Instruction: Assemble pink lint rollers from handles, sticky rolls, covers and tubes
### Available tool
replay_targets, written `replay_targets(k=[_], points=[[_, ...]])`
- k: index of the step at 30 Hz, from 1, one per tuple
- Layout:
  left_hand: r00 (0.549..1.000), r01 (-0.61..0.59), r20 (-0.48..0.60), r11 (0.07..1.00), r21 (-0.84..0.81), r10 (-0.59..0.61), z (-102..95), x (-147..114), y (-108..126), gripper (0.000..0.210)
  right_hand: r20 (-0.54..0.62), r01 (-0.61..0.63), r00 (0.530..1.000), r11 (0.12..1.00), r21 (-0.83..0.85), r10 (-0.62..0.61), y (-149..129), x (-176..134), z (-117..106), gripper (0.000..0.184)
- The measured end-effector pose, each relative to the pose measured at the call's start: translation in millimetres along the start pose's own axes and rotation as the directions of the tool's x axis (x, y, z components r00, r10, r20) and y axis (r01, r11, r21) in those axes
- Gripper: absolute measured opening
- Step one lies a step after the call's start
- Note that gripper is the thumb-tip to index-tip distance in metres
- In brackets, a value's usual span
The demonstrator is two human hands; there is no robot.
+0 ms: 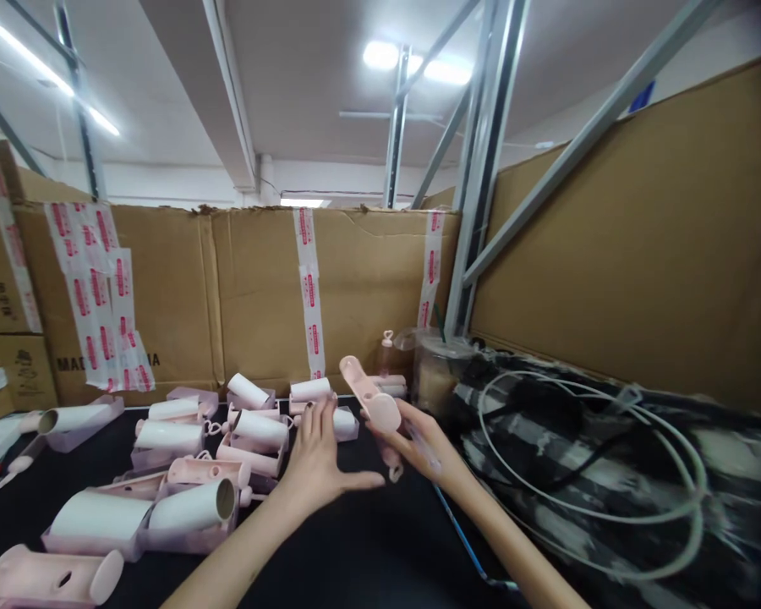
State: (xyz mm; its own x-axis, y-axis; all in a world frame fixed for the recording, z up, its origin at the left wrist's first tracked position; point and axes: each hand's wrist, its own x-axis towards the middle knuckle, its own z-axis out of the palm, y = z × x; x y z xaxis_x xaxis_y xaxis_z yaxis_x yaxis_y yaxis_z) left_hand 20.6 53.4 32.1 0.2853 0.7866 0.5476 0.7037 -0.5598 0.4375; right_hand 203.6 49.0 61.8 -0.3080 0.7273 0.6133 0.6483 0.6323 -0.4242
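My right hand (424,440) is closed around a pink plastic roll holder (363,386), a long curved piece with a round end disc facing me. A clear plastic piece and a small pink part with a loop (393,467) also show at this hand; whether it grips them I cannot tell. My left hand (314,465) has its fingers stretched forward and the thumb spread to the right. Its fingertips reach a pink holder with a white roll (344,423) at the back; I cannot tell whether they touch it.
Several white rolls (105,514) lie in pinkish trays across the left of the black table (355,550). A pink holder (51,577) lies front left. At the right are a lidded cup (440,376), coiled white cable (698,499) and dark wrapped material. Cardboard walls (254,296) stand behind.
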Motion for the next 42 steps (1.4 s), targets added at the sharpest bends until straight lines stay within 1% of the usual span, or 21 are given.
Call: replay_targets(k=[1, 3, 5, 6, 7, 9, 11, 12, 13, 15, 16, 18, 20, 22, 27, 30, 33, 36, 38, 40, 42], points=[[1.0, -0.017, -0.006, 0.988, -0.152, 0.016, -4.8, -6, 3, 0.09, 0.003, 0.009, 1.0, 1.0, 0.013, -0.009, -5, 0, 8, 0.031], [0.999, -0.021, -0.041, 0.902, -0.431, 0.004, -13.2, -14, 7, 0.059, 0.027, 0.065, 0.998, 0.997, -0.048, -0.063, -14, 2, 20, 0.03], [0.993, -0.033, -0.109, 0.82, -0.572, -0.036, -20.2, -20, 5, 0.032, 0.111, 0.153, 0.984, 0.981, -0.116, -0.141, -22, 5, 23, 0.026], [0.986, -0.057, -0.16, 0.819, -0.57, -0.042, -23.5, -22, 3, 0.024, 0.158, 0.177, 0.975, 0.978, -0.108, -0.159, -25, 7, 22, 0.024], [0.977, -0.095, -0.214, 0.853, -0.513, -0.02, -26.7, -25, 0, 0.02, 0.176, 0.166, 0.972, 0.984, -0.062, -0.153, -27, 9, 20, 0.023], [0.956, -0.19, -0.265, 0.95, -0.246, 0.123, -31.7, -31, -4, 0.019, 0.126, 0.054, 0.99, 0.99, 0.131, -0.071, -29, 13, 14, 0.027], [0.945, -0.262, -0.179, 0.962, 0.078, 0.272, -33.8, -38, -5, 0.022, 0.093, -0.055, 0.995, 0.93, 0.362, 0.023, -29, 14, 12, 0.038], [0.949, -0.272, -0.108, 0.941, 0.202, 0.298, -33.6, -41, -4, 0.025, 0.113, -0.078, 0.993, 0.893, 0.443, 0.03, -29, 12, 14, 0.045], [0.958, -0.26, -0.039, 0.921, 0.291, 0.283, -32.9, -43, -2, 0.027, 0.152, -0.084, 0.988, 0.874, 0.479, 0.011, -29, 9, 18, 0.05], [0.984, -0.176, 0.075, 0.907, 0.383, 0.159, -30.7, -46, 2, 0.028, 0.209, -0.091, 0.978, 0.913, 0.399, 0.006, -30, 1, 29, 0.055], [0.988, -0.128, 0.134, 0.908, 0.399, 0.08, -29.7, -46, 4, 0.026, 0.209, -0.102, 0.977, 0.945, 0.311, 0.037, -31, -4, 36, 0.054], [0.97, -0.052, 0.238, 0.912, 0.406, -0.051, -28.3, -45, 5, 0.022, 0.191, -0.139, 0.976, 0.979, 0.151, 0.109, -35, -11, 48, 0.047], [0.948, -0.011, 0.297, 0.917, 0.399, -0.117, -28.5, -43, 6, 0.022, 0.195, -0.135, 0.974, 0.986, 0.097, 0.114, -39, -14, 55, 0.037], [0.941, -0.006, 0.315, 0.923, 0.385, -0.125, -30.3, -41, 7, 0.024, 0.195, -0.086, 0.979, 0.992, 0.094, 0.066, -42, -14, 55, 0.031], [0.927, 0.022, 0.345, 0.943, 0.333, -0.144, -41.4, -40, 21, 0.025, 0.121, 0.026, 0.992, 0.999, 0.046, -0.031, -44, -16, 43, 0.031], [0.92, 0.001, 0.375, 0.96, 0.279, -0.109, -46.7, -42, 26, 0.024, 0.072, 0.095, 0.993, 0.995, 0.009, -0.095, -46, -20, 38, 0.029], [0.919, -0.027, 0.387, 0.965, 0.26, -0.078, -46.5, -44, 25, 0.025, 0.075, 0.041, 0.996, 0.998, 0.051, -0.045, -51, -19, 39, 0.028], [0.943, -0.008, 0.319, 0.955, 0.298, -0.092, -41.9, -42, 21, 0.028, 0.136, -0.089, 0.989, 0.969, 0.231, 0.058, -58, -12, 40, 0.028], [0.955, 0.016, 0.276, 0.948, 0.318, -0.109, -39.0, -41, 20, 0.028, 0.155, -0.129, 0.984, 0.947, 0.294, 0.086, -61, -9, 40, 0.027], [0.949, 0.025, 0.291, 0.947, 0.319, -0.122, -38.0, -41, 22, 0.026, 0.129, -0.114, 0.988, 0.967, 0.227, 0.086, -62, -12, 37, 0.026], [0.935, 0.004, 0.338, 0.956, 0.292, -0.107, -39.0, -42, 25, 0.024, 0.088, -0.049, 0.995, 0.993, 0.11, 0.039, -59, -17, 34, 0.026]])
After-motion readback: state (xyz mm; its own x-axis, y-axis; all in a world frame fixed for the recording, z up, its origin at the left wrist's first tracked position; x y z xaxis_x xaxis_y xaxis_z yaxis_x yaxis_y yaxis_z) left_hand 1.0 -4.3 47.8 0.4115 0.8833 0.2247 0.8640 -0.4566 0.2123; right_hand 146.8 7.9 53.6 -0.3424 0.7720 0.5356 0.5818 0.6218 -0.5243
